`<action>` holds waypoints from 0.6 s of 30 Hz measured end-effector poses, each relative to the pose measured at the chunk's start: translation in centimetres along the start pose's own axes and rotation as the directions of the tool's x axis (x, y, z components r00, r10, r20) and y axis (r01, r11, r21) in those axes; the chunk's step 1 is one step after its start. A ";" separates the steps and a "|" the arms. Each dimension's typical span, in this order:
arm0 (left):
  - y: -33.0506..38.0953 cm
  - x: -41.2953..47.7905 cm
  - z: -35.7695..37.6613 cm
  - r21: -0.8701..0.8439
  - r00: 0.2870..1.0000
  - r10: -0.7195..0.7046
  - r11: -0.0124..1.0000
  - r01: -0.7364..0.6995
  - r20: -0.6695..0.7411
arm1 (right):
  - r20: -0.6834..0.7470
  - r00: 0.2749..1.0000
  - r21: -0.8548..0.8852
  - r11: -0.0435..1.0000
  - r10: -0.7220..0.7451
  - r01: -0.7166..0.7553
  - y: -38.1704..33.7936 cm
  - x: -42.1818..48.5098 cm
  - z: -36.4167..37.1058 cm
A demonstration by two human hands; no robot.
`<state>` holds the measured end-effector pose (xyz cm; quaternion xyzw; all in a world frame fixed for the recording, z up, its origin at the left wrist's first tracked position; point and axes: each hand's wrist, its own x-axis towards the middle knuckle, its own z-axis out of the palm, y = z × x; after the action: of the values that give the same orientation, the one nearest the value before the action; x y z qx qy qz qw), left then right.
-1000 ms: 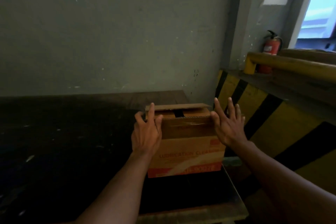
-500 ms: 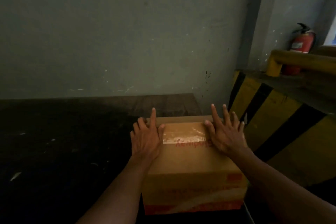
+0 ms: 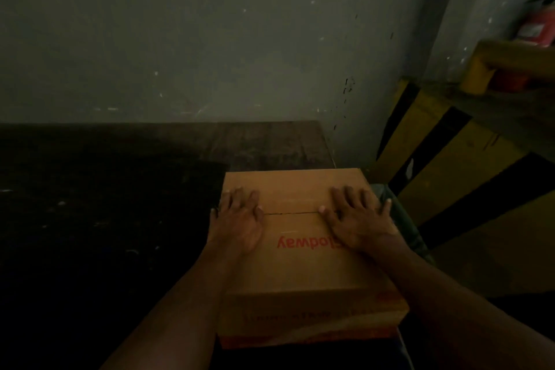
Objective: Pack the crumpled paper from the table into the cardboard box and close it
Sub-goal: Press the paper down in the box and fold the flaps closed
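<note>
Dark table [image 3: 120, 219]: cardboard box [image 3: 300, 273] sits at its near right corner. Both top flaps are down, meeting at a thin seam [image 3: 291, 213] across the middle. Left hand [image 3: 237, 222] and right hand [image 3: 357, 222] lie flat over the seam's ends, fingers straight and spread, gripping nothing. Probably they are pressing the flaps level. Box is tan with inverted red print [image 3: 297, 242]; contents hidden.

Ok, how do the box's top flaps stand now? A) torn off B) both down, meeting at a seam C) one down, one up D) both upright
B: the flaps of the cardboard box lie flat along a seam, with the left hand and right hand pressing on top.
</note>
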<state>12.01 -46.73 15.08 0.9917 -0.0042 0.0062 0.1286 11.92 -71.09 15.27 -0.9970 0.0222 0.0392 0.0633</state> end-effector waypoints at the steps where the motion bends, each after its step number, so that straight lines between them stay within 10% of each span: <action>1: 0.0 -0.1 0.0 -0.002 1.000 -0.003 1.000 0.003 0.006 | 0.002 1.000 0.007 1.000 0.004 -0.004 -0.1 -0.1 0.1; 18: 0.3 -6.8 -0.4 0.097 0.993 0.050 0.993 -0.061 0.107 | -0.001 1.000 0.072 0.997 -0.003 0.003 -1.8 -8.4 1.2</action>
<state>5.23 -46.88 15.48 0.9953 -0.0383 -0.0418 0.0782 3.59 -68.82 14.97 -0.9941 0.0223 0.0381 0.0995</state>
